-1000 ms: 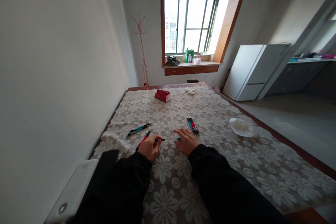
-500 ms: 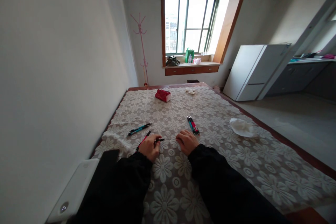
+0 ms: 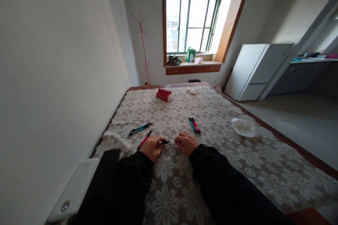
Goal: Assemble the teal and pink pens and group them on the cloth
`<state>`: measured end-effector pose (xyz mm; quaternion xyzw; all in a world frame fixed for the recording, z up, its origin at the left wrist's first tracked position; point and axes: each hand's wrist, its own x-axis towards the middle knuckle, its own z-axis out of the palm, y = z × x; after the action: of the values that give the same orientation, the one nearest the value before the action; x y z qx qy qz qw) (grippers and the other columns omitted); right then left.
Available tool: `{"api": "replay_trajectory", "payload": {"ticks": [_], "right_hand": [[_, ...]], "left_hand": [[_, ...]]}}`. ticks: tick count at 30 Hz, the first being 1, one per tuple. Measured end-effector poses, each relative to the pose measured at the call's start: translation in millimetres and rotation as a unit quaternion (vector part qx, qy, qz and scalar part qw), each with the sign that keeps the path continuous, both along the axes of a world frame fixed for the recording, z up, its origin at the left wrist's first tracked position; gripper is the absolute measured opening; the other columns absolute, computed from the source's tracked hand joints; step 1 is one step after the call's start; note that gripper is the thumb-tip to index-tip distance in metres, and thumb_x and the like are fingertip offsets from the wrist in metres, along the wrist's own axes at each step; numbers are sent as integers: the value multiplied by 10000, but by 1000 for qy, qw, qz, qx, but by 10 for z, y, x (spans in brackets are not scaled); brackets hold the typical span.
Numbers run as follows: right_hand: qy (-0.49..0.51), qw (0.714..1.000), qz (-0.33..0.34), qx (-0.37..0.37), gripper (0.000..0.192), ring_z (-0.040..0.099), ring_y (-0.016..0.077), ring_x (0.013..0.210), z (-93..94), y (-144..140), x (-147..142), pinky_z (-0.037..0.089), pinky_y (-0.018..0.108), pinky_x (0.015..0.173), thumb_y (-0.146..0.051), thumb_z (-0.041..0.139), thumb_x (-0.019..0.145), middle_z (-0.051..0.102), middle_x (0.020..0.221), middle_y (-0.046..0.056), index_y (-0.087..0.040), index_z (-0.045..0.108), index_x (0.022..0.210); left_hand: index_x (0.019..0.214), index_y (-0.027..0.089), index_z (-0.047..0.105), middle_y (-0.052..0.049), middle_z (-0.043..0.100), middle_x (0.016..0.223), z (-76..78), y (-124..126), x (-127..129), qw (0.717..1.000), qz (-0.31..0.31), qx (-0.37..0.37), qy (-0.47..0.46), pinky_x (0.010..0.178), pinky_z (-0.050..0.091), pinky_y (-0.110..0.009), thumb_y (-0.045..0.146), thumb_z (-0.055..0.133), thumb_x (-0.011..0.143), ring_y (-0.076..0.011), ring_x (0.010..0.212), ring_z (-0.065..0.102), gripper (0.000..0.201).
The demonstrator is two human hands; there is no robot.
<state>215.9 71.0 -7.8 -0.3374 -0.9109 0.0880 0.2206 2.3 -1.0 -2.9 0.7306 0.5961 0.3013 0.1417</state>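
My left hand [image 3: 151, 146] rests on the lace-covered table [image 3: 237, 154] and grips a thin black pen part [image 3: 165, 142] whose tip points right. My right hand [image 3: 186, 142] is closed on a small light piece, mostly hidden by the fingers, just right of that tip. The two hands nearly meet. A red pen [image 3: 144, 140] lies by my left hand. Two pens, teal and black [image 3: 139, 129], lie further left. A bundle of red, teal and black pens [image 3: 194, 125] lies just beyond my right hand.
A crumpled white tissue [image 3: 244, 128] lies to the right. A red packet [image 3: 164, 95] and a small white scrap [image 3: 192, 91] sit at the far end. A white device [image 3: 74, 191] lies at the near left edge by the wall. A white cabinet [image 3: 253, 72] stands on the floor to the right.
My right hand went from flat with spread fingers to closed on a small piece and drew toward my left hand. The left hand's pen part now points at it.
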Motion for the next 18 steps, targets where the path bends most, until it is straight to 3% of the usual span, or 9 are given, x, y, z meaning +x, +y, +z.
{"api": "replay_trajectory", "payload": {"ticks": [14,18], "right_hand": [[27,997,-71,13,129,552,188,863,46,71,88,409,301,786,-160,549,868,643,844,33,-208,660,823],[26,999,-18,14,109,555,183,850,35,42,53,409,290,782,-175,574,858,645,830,25,-212,664,810]], "left_hand": [[971,237,699,-28,710,959,-3,0,9,1000,25,15,-11,857,493,-324,167,581,798,-182,880,625,221],[1003,229,682,-24,715,968,-28,12,9,998,43,27,-43,804,502,-301,178,579,809,-165,832,625,226]]}}
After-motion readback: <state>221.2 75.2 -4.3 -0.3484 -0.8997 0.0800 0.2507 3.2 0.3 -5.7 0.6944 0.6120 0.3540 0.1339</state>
